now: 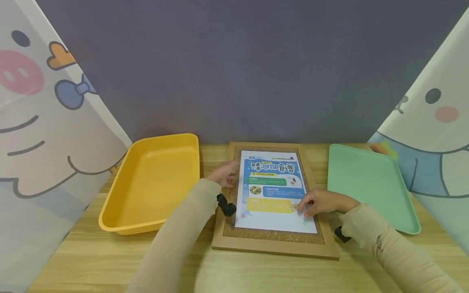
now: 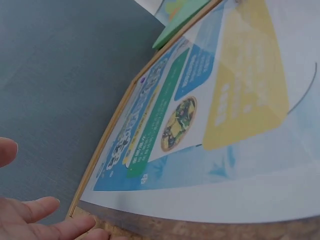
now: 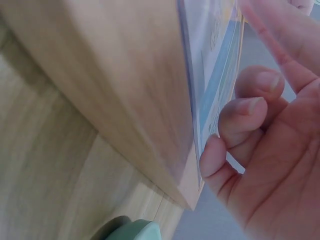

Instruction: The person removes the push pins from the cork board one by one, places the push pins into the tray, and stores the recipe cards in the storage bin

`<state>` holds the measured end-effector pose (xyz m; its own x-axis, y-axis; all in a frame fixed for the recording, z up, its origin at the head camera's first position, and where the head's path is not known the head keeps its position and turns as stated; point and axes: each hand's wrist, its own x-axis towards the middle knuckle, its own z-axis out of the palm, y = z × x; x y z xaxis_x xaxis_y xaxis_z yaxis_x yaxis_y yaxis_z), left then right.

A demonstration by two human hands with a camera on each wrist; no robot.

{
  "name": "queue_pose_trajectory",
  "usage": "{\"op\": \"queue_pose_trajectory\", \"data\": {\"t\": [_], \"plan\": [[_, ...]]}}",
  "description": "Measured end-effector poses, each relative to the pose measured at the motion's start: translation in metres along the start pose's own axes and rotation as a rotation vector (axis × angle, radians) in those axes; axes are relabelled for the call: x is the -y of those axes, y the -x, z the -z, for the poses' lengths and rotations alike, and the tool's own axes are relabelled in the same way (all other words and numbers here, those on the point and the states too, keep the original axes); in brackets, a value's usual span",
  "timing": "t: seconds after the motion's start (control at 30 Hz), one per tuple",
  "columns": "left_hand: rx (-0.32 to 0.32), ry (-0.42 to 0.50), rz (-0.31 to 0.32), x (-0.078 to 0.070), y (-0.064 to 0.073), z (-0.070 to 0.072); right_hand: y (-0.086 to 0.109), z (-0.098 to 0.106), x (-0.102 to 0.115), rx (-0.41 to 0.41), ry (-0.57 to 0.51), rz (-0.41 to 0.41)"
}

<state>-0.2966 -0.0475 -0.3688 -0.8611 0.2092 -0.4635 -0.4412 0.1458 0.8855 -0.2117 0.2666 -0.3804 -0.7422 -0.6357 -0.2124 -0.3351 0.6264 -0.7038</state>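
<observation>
A printed poster (image 1: 272, 191) in blue, green and yellow lies on a brown-edged cork board (image 1: 234, 232). At the poster's upper left edge, my left hand (image 1: 224, 174) rests over the board's side with fingers loosely bent. The left wrist view shows those fingers (image 2: 65, 227) spread near the cork (image 2: 165, 231) and holding nothing. My right hand (image 1: 322, 202) is over the poster's lower right part, its index finger and thumb reaching onto the sheet. In the right wrist view, the other fingers (image 3: 245, 112) curl loosely beside the board's edge, with nothing in the palm.
To the left stands a yellow tray (image 1: 161, 179) with raised walls. A flat mint-green tray (image 1: 370, 187) lies to the right, partly behind my right forearm. Behind the wooden table (image 1: 88, 260) rises a dark grey panel (image 1: 238, 73), with cartoon-printed cloth on both sides.
</observation>
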Motion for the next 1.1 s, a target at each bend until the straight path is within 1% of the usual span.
{"op": "queue_pose_trajectory", "data": {"t": [0.13,0.33,0.5,0.67,0.83,0.93,1.0,1.1], "plan": [[-0.009,0.004,0.012,0.001,-0.002,-0.002,0.000,-0.001,-0.001,0.016,0.002,-0.012],[-0.040,-0.026,0.035,-0.002,-0.006,-0.004,-0.001,-0.001,-0.002,0.035,0.010,-0.020],[-0.069,-0.018,0.030,-0.003,-0.006,-0.006,-0.001,-0.001,-0.004,0.041,0.017,-0.009],[-0.105,-0.014,0.057,-0.001,-0.010,-0.009,-0.001,-0.001,-0.004,0.063,0.004,0.016],[-0.131,-0.046,0.080,0.001,-0.014,-0.009,-0.002,-0.001,-0.003,0.059,0.012,0.024],[-0.146,-0.082,0.080,0.001,-0.016,-0.010,-0.002,-0.001,-0.004,0.054,0.008,0.008],[-0.143,-0.107,0.076,0.001,-0.017,-0.010,-0.002,-0.001,-0.004,0.058,0.006,0.014],[-0.116,-0.147,0.065,0.002,-0.018,-0.009,-0.002,-0.002,-0.004,0.069,-0.007,0.010]]}}
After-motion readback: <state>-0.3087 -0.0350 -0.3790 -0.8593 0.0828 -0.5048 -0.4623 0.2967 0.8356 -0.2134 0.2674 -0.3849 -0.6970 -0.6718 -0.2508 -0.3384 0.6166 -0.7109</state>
